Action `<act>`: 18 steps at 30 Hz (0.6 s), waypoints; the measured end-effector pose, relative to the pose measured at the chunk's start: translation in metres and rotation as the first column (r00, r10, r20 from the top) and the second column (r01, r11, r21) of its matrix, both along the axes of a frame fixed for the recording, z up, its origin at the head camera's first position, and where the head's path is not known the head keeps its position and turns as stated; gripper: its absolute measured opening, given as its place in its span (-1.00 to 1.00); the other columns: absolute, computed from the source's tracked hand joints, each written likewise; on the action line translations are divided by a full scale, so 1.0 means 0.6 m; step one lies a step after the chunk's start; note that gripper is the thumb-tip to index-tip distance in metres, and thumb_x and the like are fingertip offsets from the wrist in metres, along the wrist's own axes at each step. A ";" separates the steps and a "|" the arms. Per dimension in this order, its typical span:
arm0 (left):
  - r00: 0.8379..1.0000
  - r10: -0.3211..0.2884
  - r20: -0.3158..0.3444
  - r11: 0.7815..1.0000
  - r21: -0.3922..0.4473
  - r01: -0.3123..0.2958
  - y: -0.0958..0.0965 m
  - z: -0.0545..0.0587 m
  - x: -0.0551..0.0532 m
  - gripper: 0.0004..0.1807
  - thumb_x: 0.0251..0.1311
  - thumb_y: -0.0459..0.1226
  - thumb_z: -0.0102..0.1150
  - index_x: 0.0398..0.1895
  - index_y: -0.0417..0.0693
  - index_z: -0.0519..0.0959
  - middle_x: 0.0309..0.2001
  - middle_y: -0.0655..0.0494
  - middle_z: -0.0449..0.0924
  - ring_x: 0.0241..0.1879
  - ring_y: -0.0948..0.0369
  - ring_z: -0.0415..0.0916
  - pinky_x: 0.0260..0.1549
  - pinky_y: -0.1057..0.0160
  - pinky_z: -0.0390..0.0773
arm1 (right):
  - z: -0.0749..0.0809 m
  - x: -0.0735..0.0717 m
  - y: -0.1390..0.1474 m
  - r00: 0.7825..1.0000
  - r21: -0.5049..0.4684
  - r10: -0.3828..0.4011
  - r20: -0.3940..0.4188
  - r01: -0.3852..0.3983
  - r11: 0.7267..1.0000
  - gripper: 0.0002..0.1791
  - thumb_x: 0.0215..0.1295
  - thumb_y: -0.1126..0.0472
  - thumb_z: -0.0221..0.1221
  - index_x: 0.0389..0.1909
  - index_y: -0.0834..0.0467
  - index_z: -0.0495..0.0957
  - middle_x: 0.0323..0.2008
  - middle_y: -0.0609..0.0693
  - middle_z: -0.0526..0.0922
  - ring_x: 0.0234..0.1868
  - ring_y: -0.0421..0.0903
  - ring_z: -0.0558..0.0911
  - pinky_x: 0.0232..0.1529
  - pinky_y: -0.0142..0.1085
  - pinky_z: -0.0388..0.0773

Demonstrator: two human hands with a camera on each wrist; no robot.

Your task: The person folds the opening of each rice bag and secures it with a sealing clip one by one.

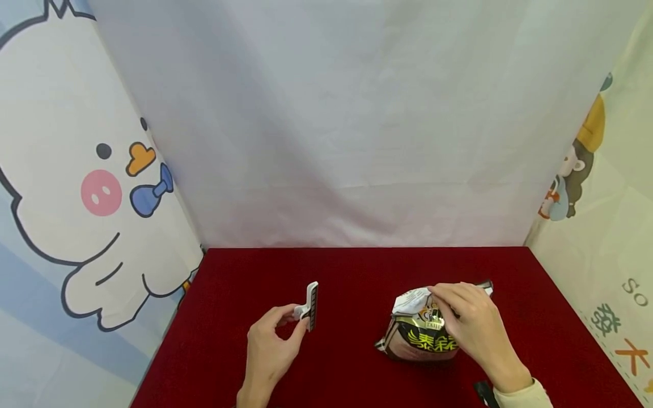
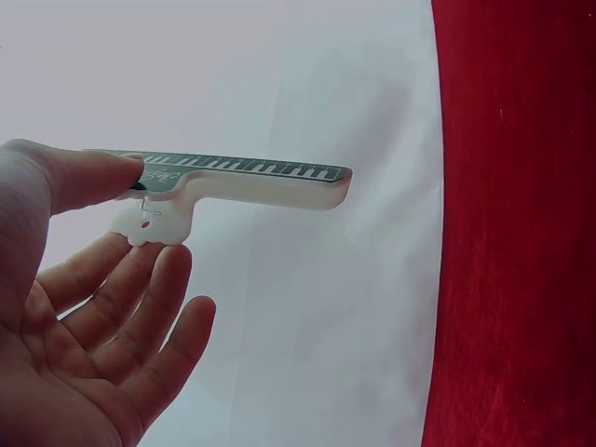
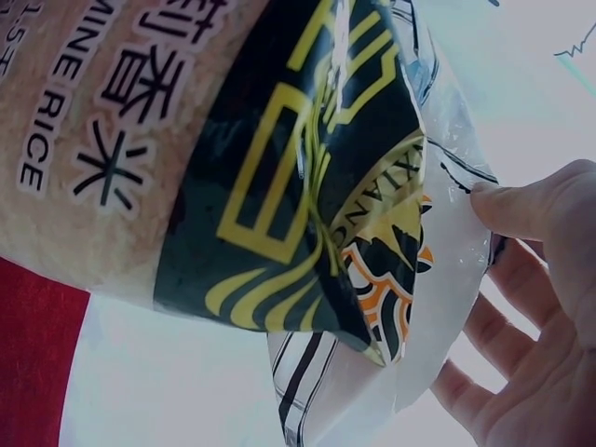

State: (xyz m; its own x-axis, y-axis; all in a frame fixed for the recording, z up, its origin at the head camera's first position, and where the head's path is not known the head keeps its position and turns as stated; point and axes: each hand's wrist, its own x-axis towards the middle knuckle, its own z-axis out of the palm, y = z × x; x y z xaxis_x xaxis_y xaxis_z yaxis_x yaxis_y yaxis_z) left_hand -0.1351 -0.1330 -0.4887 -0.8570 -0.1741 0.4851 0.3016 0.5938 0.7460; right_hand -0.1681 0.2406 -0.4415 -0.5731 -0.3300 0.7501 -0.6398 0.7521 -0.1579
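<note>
My left hand pinches a white clip whose flat face carries a piano-key pattern. In the left wrist view, the thumb presses the clip's patterned side while fingertips support its scalloped white tab. To the right, a bag of jasmine rice sits on the red cloth, its black and yellow label facing me. My right hand holds the bag's crumpled, folded-over top. Up close in the right wrist view, thumb and fingers grip the clear and white plastic above the rice bag's label.
A small black item lies beside the right sleeve at the front. The dark red tablecloth covers the table. A pale curtain rises behind it, with printed cloths along both sides.
</note>
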 end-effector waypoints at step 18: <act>1.000 -0.016 0.025 1.000 -0.009 0.016 0.012 0.011 -0.001 -0.67 0.03 -0.33 0.64 -0.11 0.08 0.80 -0.28 0.30 0.76 -0.27 0.25 0.71 -0.22 0.18 0.71 | 0.001 0.002 0.004 0.999 0.011 -0.012 0.049 0.012 1.000 -0.69 0.09 0.40 0.46 -0.09 0.22 0.81 -0.15 0.10 0.85 -0.15 0.08 0.77 0.11 -0.16 0.53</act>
State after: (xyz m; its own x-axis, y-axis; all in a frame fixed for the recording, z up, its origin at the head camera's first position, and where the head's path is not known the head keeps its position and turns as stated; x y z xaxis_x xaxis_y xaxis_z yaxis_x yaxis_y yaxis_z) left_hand -0.1360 -0.1255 -0.4824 -0.8713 -0.1560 0.4653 0.2928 0.5955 0.7481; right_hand -0.1670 0.2431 -0.4409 -0.6129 -0.3304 0.7178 -0.6224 0.7615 -0.1808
